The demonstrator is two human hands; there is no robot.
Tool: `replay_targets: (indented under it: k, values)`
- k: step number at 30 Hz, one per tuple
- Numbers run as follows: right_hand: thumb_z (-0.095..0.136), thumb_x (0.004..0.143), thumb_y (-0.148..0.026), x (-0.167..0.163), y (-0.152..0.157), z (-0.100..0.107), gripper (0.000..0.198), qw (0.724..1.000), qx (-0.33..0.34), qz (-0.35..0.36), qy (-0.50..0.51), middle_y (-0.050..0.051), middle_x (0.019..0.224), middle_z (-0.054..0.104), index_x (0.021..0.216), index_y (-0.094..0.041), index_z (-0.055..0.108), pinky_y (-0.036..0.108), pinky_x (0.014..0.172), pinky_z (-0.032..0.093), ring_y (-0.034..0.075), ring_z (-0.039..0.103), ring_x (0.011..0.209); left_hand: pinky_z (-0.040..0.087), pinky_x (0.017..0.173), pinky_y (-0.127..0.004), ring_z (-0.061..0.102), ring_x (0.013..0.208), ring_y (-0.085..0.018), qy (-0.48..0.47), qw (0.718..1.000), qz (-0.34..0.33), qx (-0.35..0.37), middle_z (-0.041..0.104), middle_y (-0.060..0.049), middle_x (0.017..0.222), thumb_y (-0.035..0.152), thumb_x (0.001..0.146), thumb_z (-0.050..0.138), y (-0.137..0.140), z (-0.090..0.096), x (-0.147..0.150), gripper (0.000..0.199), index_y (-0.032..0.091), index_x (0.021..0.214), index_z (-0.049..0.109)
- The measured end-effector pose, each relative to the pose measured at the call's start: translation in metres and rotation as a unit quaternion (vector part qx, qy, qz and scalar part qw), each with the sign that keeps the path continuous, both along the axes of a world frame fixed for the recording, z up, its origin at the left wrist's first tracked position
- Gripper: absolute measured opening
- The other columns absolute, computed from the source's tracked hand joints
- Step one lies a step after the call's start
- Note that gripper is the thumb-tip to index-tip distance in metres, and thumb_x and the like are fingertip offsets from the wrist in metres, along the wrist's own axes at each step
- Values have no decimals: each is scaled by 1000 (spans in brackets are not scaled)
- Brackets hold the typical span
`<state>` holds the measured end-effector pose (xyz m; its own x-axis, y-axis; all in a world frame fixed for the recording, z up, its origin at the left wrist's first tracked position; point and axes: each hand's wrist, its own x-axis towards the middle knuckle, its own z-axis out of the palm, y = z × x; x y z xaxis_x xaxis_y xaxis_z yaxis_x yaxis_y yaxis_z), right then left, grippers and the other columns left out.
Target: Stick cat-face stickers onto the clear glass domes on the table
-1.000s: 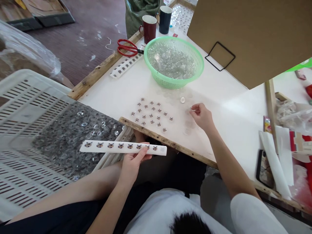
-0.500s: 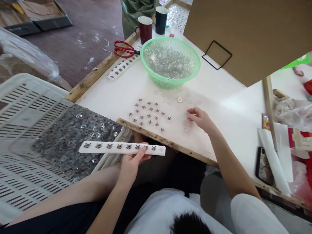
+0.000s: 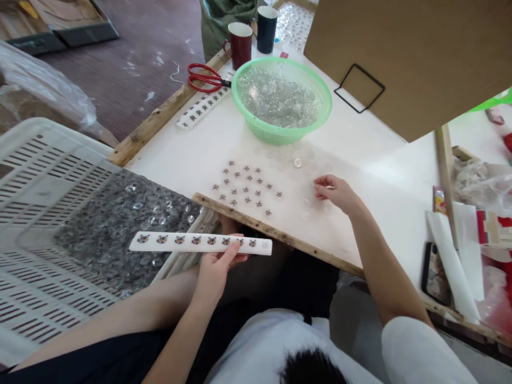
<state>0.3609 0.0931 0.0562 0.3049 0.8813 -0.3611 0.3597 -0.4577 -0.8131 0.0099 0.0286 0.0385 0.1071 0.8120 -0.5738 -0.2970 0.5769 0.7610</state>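
My left hand (image 3: 218, 266) pinches a white strip of cat-face stickers (image 3: 172, 241) between thumb and fingers, in front of the table's wooden edge. The strip is level, with a row of cat faces and a bare spot at its right end. Over the white tabletop, my right hand (image 3: 334, 192) has its thumb and fingertips drawn together; whatever is between them is too small to make out. Clear glass discs (image 3: 306, 201) lie just left of that hand. Further left, several cat-face pieces (image 3: 246, 190) are spread on the table.
A green basket (image 3: 286, 137) of clear discs stands behind the pieces. Red-handled scissors (image 3: 204, 78), more sticker strips (image 3: 202, 111) and two mugs (image 3: 240, 48) are beyond. A white crate (image 3: 36, 213) of discs sits at left. A cardboard sheet (image 3: 416, 58) blocks the back right.
My right hand has moved slightly to the right, away from the clear discs. The left hand keeps the sticker strip in the same place. The view of the table has shifted a little.
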Motion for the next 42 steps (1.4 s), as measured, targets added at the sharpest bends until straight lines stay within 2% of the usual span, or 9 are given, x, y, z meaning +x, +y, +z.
replay_targets:
  k: [5,15,22,25,29,32,37,39,42]
  values:
    - [64,85,-29,7,-1,2,19,999,1,-28,-37,9,102,67,100,-17,65,27,65,59,13,67,70,61,61,-23,71,74,-18,-5,1000,-2,3,76,-7,86,33,71,81,0,-1,0,35,12,99,73]
    - [54,86,-17,14,-4,-1,13,996,8,-82,-36,7,86,69,90,-16,66,26,65,58,12,65,66,61,62,-24,72,74,-18,-1,1000,-7,3,76,-7,87,33,72,81,-1,-2,0,36,12,100,73]
    - [56,82,-23,22,-12,-2,14,976,-4,-36,-215,6,84,70,89,-19,67,35,67,53,16,63,62,61,62,-25,72,76,-20,8,1000,-5,2,76,-8,88,35,69,82,0,1,1,39,12,99,74]
    - [55,83,-26,21,-18,1,14,954,31,-14,-299,6,86,70,87,-21,68,38,72,49,18,61,66,61,63,-27,72,75,-21,14,1000,-6,1,76,-8,88,37,67,83,0,1,1,41,12,99,74]
    - [59,84,-28,0,-19,4,13,938,100,66,-324,7,93,68,91,-21,67,34,73,46,16,58,67,61,63,-26,72,76,-20,8,1000,-13,2,76,-8,88,36,68,82,-1,-1,2,40,12,99,74]
    - [60,85,-28,-22,-14,0,12,924,86,129,-351,8,97,65,92,-21,66,32,69,43,16,58,69,61,62,-25,72,76,-19,2,1000,-11,9,76,-7,88,35,70,81,0,-1,2,37,13,99,74]
    - [51,88,-22,-40,-9,-5,12,900,63,146,-406,10,94,62,87,-19,63,30,62,38,19,56,74,61,62,-24,72,76,-19,2,1000,-7,8,76,-7,88,34,72,80,-1,0,0,37,12,100,73]
    - [49,88,-22,-41,-8,-4,12,908,79,140,-388,11,94,61,85,-19,61,30,63,38,19,56,74,61,62,-24,72,76,-19,3,1000,-9,10,76,-7,88,35,71,80,-2,-1,0,37,13,100,73]
    - [53,87,-29,-40,-2,0,12,955,78,103,-266,7,85,63,80,-21,58,30,64,41,18,56,71,61,63,-25,72,75,-20,6,1000,-15,14,76,-7,87,36,70,81,-2,-3,0,38,13,99,74]
